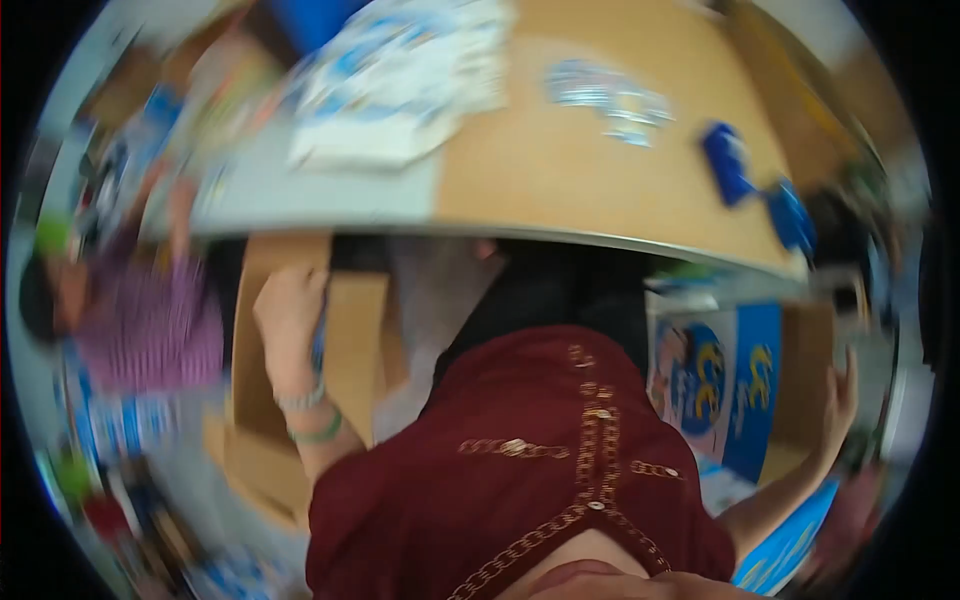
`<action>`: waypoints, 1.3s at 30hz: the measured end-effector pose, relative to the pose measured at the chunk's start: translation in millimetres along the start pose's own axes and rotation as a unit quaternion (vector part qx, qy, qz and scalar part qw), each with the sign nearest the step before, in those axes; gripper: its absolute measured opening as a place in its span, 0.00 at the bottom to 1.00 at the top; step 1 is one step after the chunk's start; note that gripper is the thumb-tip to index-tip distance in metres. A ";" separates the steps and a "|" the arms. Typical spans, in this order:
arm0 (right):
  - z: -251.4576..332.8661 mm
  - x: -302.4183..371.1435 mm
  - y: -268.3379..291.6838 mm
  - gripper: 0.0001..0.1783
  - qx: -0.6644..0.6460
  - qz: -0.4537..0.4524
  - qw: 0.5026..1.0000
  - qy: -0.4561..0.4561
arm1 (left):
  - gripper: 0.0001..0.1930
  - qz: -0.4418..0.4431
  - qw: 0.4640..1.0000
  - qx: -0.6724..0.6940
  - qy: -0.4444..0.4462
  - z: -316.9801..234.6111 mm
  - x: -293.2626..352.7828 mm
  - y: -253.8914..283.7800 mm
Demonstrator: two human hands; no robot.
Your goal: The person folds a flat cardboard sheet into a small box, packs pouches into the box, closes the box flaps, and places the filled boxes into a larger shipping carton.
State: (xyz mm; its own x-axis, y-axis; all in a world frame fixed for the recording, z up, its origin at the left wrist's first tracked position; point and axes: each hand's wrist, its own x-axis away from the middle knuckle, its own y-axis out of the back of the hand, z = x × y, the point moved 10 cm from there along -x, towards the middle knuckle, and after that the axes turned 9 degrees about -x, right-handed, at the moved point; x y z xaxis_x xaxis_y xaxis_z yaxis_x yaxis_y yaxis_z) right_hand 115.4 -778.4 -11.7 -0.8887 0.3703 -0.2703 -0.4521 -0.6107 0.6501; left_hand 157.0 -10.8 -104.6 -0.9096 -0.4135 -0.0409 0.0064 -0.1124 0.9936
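Note:
My left hand is over an open brown cardboard box on my left, below the table edge. Its fingers look curled; a narrow blue-and-white thing shows beside the wrist, too blurred to name. Out on my right, my right hand is raised with its fingers stretched and nothing visible in them. It is beside an open carton with blue and white printed sides.
On the table lie a stack of white-and-blue printed bags, several small shiny packets and a dark blue object, blurred. At the left a person in a purple top reaches to the table.

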 end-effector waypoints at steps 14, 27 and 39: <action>115.3 23.6 -124.6 0.23 -0.035 0.137 0.990 0.018 | 0.10 0.039 0.957 -0.287 -0.001 145.2 116.4 -235.5; 52.8 36.5 -72.0 0.26 0.065 0.172 0.974 -0.132 | 0.19 0.046 0.808 0.214 -0.547 -251.9 66.6 -51.6; 18.9 -107.0 63.3 0.19 0.085 -0.089 0.982 -0.144 | 0.15 -0.137 0.844 0.350 -0.382 -327.0 -24.9 3.7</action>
State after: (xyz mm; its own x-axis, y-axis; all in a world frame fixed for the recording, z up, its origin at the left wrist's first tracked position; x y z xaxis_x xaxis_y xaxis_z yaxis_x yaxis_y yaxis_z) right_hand 183.3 -843.4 71.8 -0.7274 0.6582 -0.1941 -0.5577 -0.4022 0.7261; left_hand 315.6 -296.4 -134.2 -0.8407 0.2757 -0.4660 -0.2516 0.5632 0.7871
